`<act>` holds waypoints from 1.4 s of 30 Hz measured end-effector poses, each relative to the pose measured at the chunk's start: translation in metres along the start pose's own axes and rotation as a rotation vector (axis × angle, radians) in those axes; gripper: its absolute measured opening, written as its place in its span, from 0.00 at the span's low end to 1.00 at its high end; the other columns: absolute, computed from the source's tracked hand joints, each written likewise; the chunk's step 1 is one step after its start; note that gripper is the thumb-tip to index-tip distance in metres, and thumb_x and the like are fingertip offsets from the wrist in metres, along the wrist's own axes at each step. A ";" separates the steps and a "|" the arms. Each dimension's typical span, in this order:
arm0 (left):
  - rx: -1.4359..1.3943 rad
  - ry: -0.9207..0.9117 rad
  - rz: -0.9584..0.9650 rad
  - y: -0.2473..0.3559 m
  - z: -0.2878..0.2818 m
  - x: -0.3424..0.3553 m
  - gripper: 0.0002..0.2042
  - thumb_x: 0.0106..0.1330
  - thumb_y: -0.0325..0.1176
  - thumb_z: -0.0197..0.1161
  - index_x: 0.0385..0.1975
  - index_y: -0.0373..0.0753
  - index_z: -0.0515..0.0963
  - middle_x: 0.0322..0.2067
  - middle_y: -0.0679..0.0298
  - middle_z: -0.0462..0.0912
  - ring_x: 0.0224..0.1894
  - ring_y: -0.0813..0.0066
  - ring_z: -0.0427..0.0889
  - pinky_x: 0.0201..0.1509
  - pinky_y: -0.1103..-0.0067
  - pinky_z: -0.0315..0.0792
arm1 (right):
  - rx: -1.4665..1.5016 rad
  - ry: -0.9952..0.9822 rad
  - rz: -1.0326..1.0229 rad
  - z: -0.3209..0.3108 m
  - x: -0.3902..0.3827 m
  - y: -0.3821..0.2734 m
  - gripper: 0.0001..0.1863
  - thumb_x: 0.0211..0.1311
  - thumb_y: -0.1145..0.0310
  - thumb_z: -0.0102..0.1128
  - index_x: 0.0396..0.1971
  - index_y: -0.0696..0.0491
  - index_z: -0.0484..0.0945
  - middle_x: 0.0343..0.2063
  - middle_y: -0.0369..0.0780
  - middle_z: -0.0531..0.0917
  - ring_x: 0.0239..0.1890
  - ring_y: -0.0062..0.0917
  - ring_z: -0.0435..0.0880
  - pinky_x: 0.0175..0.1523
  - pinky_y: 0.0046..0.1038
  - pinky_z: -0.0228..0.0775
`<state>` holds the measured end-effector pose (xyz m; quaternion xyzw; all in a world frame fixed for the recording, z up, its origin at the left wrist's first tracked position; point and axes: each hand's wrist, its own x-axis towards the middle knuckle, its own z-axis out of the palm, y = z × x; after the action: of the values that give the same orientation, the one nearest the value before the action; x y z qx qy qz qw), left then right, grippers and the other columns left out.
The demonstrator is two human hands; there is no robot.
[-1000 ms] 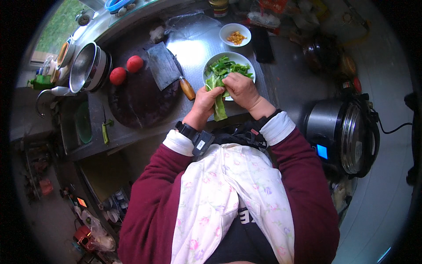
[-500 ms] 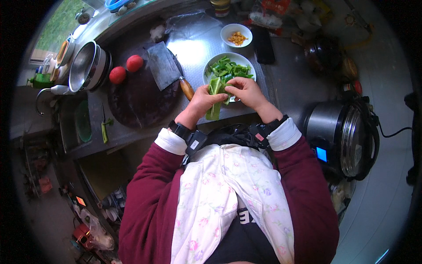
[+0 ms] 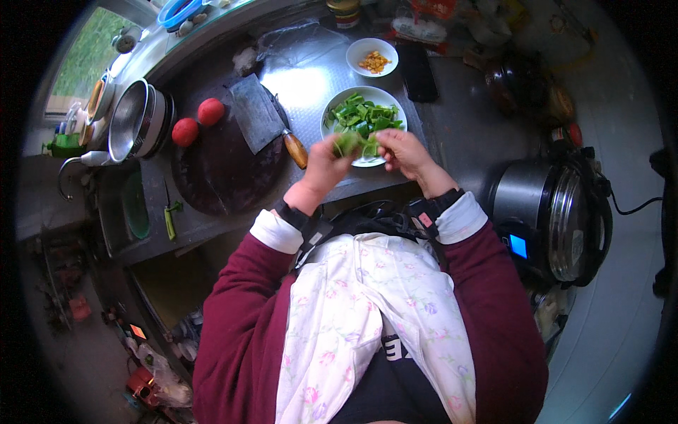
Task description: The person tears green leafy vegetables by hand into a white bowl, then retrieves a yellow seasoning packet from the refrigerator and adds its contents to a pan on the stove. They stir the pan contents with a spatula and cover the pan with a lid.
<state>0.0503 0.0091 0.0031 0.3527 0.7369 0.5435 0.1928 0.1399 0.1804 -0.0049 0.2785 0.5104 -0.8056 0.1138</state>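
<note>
Both my hands are over the near rim of a white bowl [image 3: 327, 114], which holds torn pieces of green pepper [image 3: 364, 113]. My left hand [image 3: 326, 165] is closed around a larger piece of green pepper [image 3: 348, 144], slightly blurred by motion. With its fingers pinched, my right hand [image 3: 407, 151] grips the other end of the pepper near the bowl's right side. Whether the pepper has parted between my hands, I cannot tell. Left of the bowl, a cleaver [image 3: 258, 113] with a wooden handle rests partly on a dark round cutting board [image 3: 226, 166].
Two tomatoes [image 3: 210, 112] sit at the board's upper left. A small white bowl [image 3: 351, 58] of chopped orange-yellow bits and a dark phone [image 3: 421, 74] lie beyond the pepper bowl. Metal strainers [image 3: 131, 116] stand by the sink at left. An electric cooker [image 3: 526, 212] stands at right.
My left hand has drawn up and curled over its pepper piece; the long strip hanging below it no longer shows. My right hand has shifted slightly right and down. The view has tilted slightly.
</note>
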 end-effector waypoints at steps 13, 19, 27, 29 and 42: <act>-0.204 -0.337 -0.350 0.000 -0.012 0.029 0.17 0.57 0.33 0.62 0.44 0.32 0.71 0.34 0.68 0.76 0.35 0.83 0.72 0.39 0.84 0.68 | -0.341 -0.006 -0.382 0.021 0.008 -0.030 0.14 0.59 0.63 0.54 0.40 0.56 0.74 0.25 0.34 0.78 0.24 0.13 0.74 0.26 0.15 0.65; -0.030 -0.335 -0.258 0.003 -0.013 0.022 0.16 0.55 0.35 0.65 0.39 0.32 0.75 0.30 0.71 0.77 0.33 0.86 0.70 0.36 0.85 0.67 | -0.273 -0.057 -0.221 0.017 -0.004 -0.035 0.11 0.55 0.65 0.58 0.33 0.57 0.75 0.24 0.34 0.77 0.21 0.12 0.72 0.22 0.14 0.62; 0.194 -0.285 0.340 0.008 -0.007 0.004 0.13 0.51 0.32 0.68 0.32 0.35 0.74 0.25 0.68 0.75 0.27 0.86 0.66 0.30 0.83 0.64 | 0.585 -0.695 0.227 0.001 -0.007 -0.003 0.07 0.60 0.64 0.53 0.31 0.52 0.72 0.18 0.28 0.73 0.15 0.07 0.65 0.16 0.10 0.51; 0.008 -0.217 0.213 0.010 0.002 0.002 0.10 0.55 0.32 0.65 0.30 0.35 0.72 0.24 0.72 0.74 0.27 0.85 0.68 0.29 0.84 0.65 | 0.526 -0.451 0.152 0.003 -0.009 0.001 0.06 0.60 0.63 0.52 0.31 0.49 0.72 0.21 0.28 0.74 0.17 0.08 0.67 0.18 0.11 0.56; -1.027 0.062 -0.523 -0.005 0.015 0.000 0.05 0.58 0.32 0.59 0.29 0.40 0.72 0.18 0.74 0.69 0.18 0.87 0.65 0.21 0.88 0.60 | 0.462 0.010 -0.254 0.015 0.003 0.006 0.05 0.60 0.67 0.53 0.35 0.48 0.73 0.29 0.32 0.78 0.29 0.16 0.76 0.28 0.19 0.71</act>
<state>0.0587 0.0177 -0.0066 0.0040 0.4465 0.7760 0.4455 0.1355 0.1646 -0.0067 0.2346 0.3442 -0.9073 -0.0575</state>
